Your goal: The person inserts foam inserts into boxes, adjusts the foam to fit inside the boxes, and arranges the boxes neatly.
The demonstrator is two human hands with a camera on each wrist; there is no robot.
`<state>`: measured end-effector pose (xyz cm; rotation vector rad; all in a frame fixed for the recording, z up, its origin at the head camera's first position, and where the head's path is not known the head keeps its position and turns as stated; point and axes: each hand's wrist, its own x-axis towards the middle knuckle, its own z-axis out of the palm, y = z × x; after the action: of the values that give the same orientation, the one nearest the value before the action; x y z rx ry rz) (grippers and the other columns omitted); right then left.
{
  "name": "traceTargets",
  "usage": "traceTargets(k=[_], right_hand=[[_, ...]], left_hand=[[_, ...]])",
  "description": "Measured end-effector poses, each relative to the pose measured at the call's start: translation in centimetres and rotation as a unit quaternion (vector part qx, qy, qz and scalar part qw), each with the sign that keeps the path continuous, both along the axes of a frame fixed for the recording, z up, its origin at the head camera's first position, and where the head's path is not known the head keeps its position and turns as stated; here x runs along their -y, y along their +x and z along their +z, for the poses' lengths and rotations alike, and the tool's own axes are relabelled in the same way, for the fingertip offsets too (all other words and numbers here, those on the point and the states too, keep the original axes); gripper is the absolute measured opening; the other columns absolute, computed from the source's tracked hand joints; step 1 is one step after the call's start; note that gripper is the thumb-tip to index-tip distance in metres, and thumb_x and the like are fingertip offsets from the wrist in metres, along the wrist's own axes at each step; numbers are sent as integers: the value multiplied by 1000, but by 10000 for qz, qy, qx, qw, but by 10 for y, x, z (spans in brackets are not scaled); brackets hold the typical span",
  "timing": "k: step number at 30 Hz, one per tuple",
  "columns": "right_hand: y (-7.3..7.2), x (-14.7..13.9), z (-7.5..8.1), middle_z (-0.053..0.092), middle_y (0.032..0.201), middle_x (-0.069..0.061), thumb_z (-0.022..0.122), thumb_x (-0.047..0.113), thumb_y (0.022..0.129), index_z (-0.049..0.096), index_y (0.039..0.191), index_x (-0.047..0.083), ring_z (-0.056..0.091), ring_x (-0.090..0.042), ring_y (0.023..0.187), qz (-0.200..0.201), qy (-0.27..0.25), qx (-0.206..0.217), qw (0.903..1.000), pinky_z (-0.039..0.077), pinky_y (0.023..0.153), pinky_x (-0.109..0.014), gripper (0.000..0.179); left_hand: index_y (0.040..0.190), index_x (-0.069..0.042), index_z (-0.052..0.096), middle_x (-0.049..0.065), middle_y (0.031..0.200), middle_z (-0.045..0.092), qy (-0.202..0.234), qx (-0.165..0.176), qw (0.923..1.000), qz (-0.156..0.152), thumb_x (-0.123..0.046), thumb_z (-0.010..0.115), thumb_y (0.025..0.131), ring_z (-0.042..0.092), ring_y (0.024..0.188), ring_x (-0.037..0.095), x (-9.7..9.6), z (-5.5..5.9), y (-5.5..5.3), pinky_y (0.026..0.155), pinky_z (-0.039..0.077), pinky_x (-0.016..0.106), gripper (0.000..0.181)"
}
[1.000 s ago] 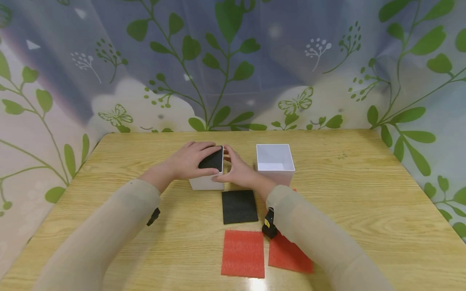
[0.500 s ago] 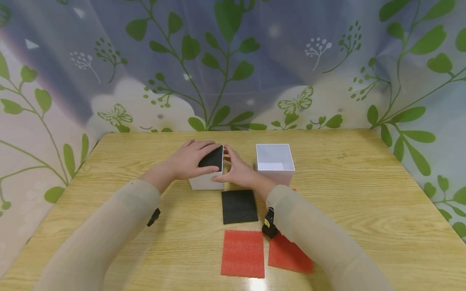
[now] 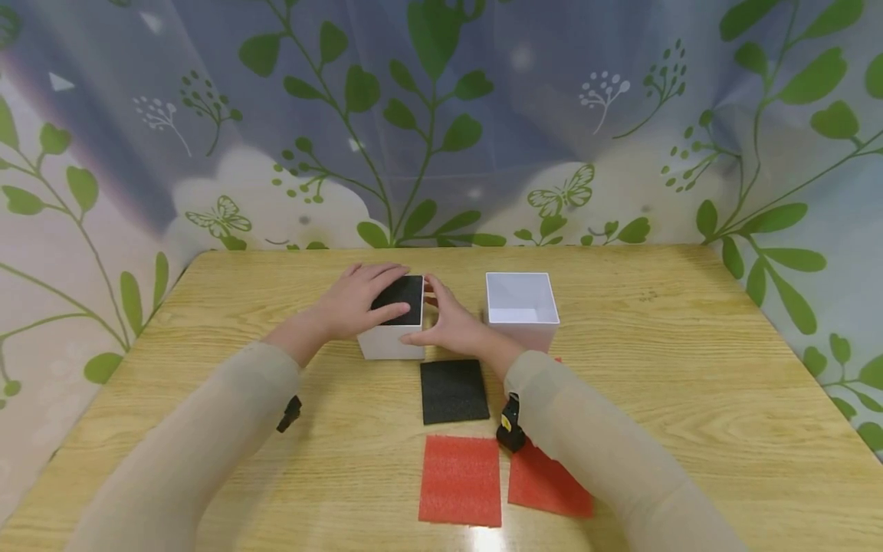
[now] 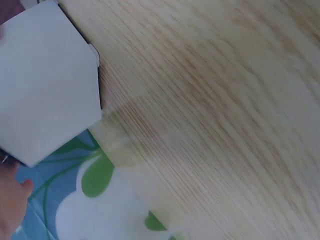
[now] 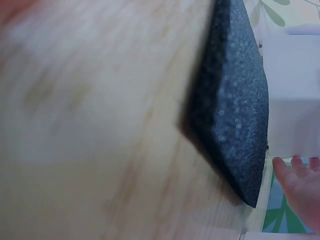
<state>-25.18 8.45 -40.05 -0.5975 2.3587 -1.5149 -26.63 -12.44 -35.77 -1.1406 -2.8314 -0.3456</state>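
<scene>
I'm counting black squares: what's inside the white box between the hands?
A black square shows in the white box, partly under the left hand; anything beneath the square is hidden.

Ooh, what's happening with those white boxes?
Somebody's left hand rests on a black square in the top of one white box, while their right hand holds that box's right side. Another white box stands open to the right. On the nearer part of the table lie a black foam square and at least two red squares.

Wooden table (image 3: pixel 690 368), white boxes (image 3: pixel 522 337), black square (image 3: pixel 454 392), red squares (image 3: pixel 460 481)
</scene>
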Motion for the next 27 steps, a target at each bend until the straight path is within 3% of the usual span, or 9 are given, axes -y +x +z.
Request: traceTargets(k=[4,13,21,27], right_hand=[[0,1,-1,20,147,-11,80,25,74,3,149,12,27,-28,134,-67,72,49,9999,30,104,-42,109],[-1,1,-1,20,148,-10,80,24,74,1,150,12,26,-25,135,-176,147,151,9996,29,105,-40,110],[0,0,-1,18,149,-9,81,26,73,1,150,13,25,-24,135,-208,207,163,9994,30,105,-41,111],[0,2,-2,20,148,-10,81,25,73,2,150,13,26,-25,135,-201,193,116,9995,30,105,-40,111]], left_hand=[[143,-9,37,14,143,37,361,93,9992,127,-48,48,94,33,131,31,20,1,3,106,19,52,64],[143,-7,36,17,144,35,192,289,9986,393,-47,49,94,32,131,36,60,-2,15,104,19,56,65],[146,-8,30,18,147,30,179,708,9960,513,-50,44,95,27,132,39,62,-5,19,104,16,59,68],[147,-6,26,19,147,29,369,1253,9897,587,-45,40,98,26,133,39,60,-9,19,105,20,55,64]])
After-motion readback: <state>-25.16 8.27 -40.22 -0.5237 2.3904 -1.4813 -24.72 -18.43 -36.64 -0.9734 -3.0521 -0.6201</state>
